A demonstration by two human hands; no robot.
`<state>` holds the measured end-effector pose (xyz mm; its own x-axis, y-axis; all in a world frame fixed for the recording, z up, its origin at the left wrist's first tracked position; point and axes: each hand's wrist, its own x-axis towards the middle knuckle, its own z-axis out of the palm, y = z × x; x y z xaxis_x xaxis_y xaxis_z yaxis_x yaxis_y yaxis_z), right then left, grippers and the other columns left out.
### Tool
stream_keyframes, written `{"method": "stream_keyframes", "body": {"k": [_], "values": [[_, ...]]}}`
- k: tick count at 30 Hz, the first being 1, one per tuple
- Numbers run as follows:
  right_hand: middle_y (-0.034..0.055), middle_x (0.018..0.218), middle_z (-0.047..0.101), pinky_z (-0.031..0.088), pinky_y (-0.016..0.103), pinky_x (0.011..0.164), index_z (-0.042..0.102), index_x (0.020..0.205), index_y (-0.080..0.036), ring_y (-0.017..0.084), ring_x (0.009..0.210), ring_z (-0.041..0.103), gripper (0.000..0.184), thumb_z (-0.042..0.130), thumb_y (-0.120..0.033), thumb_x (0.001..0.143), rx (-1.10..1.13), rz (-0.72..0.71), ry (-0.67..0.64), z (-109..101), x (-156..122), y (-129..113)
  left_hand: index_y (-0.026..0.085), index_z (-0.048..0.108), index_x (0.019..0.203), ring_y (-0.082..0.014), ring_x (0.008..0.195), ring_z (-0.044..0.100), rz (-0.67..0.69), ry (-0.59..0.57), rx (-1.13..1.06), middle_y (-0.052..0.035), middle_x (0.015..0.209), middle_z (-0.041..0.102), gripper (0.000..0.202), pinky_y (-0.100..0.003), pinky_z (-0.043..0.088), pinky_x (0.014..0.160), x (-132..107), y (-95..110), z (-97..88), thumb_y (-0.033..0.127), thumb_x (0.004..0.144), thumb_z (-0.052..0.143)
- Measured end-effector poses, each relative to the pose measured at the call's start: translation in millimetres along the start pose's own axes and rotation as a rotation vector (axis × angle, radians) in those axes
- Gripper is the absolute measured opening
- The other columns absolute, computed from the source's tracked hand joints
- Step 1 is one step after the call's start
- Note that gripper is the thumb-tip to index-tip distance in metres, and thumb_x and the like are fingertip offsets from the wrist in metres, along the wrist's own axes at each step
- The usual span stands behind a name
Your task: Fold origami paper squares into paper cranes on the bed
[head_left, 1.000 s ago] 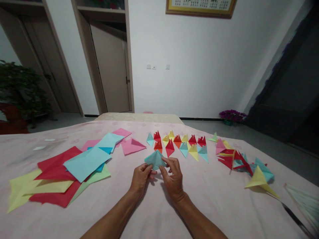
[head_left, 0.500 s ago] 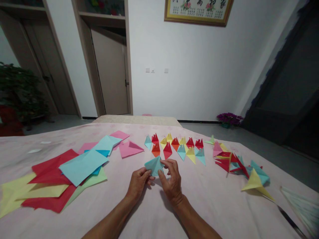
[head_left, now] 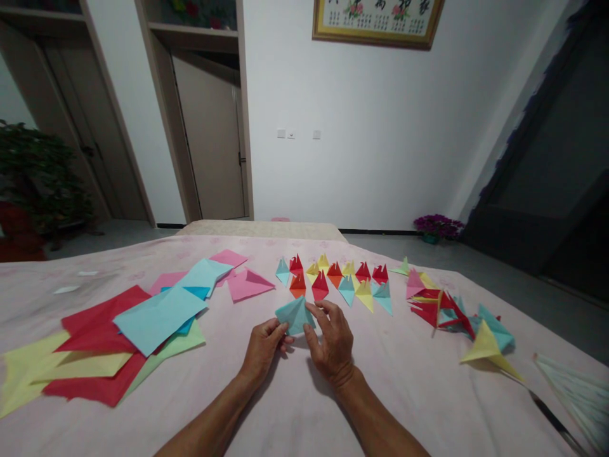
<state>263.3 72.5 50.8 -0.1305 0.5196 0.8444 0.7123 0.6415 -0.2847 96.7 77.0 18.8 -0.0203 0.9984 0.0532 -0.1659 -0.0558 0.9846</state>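
A light-blue piece of folded paper (head_left: 294, 315) is held just above the pink tablecloth, in the middle of the head view. My left hand (head_left: 264, 348) pinches its lower left corner between thumb and fingers. On its right side, the thumb and fingertips of my right hand (head_left: 332, 339) grip the edge, the other fingers curved. Several small folded paper birds, a red one (head_left: 320, 287) and a yellow one (head_left: 365, 295) among them, stand in rows just beyond the paper. Creases fan across the blue piece; its underside is hidden.
On the left lies a loose pile of coloured sheets, a light-blue sheet (head_left: 159, 317) on top. Pink paper (head_left: 247, 285) lies behind it. To the right are a heap of red folded paper (head_left: 431, 308), a yellow folded piece (head_left: 486, 352) and a dark slim tool (head_left: 554, 419).
The blue paper looks spread a little wider. My right hand has shifted slightly right, its fingers flatter; my left hand keeps its pinch.
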Motion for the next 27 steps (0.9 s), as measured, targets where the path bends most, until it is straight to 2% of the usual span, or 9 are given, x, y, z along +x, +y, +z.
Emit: {"method": "stream_keyframes", "body": {"k": [9,17,23,27], "values": [[0.0101,0.113,0.056,0.049,0.045,0.091,0.058,0.125,-0.024,0.025,0.106,0.055,0.034,0.053,-0.024,0.091,0.093,0.024,0.001,2.4,-3.0,2.0,0.012,0.065,0.07,-0.0109,0.043,0.054,-0.017,0.036,-0.033,-0.006,0.059,0.068,0.033,-0.02,0.043,0.042,0.3,5.9,1.6,0.044,0.07,0.073],[0.0092,0.114,0.054,0.051,0.044,0.091,0.061,0.118,-0.025,0.024,0.108,0.056,0.031,0.056,-0.021,0.088,0.257,0.033,0.027,2.7,-1.7,0.8,0.011,0.067,0.076,-0.0113,0.045,0.055,0.003,0.007,-0.033,-0.0071,0.064,0.07,0.034,-0.022,0.047,0.045,2.6,0.2,-2.2,0.045,0.074,0.07],[0.01,0.117,0.054,0.052,0.045,0.087,0.061,0.122,-0.026,0.025,0.105,0.057,0.038,0.059,-0.019,0.084,0.193,-0.059,0.009,-0.4,-1.3,-0.2,0.01,0.068,0.076,-0.0107,0.043,0.054,-0.035,0.013,-0.056,-0.0066,0.062,0.07,0.034,-0.022,0.045,0.043,2.2,3.8,-2.4,0.043,0.07,0.073],[0.0103,0.117,0.055,0.051,0.047,0.09,0.06,0.123,-0.025,0.026,0.107,0.056,0.039,0.058,-0.022,0.084,0.175,-0.035,-0.004,-0.6,-0.6,0.7,0.011,0.07,0.076,-0.0109,0.043,0.054,-0.04,0.025,-0.057,-0.0056,0.061,0.069,0.033,-0.022,0.045,0.043,2.3,5.4,-2.7,0.042,0.068,0.075]]}}
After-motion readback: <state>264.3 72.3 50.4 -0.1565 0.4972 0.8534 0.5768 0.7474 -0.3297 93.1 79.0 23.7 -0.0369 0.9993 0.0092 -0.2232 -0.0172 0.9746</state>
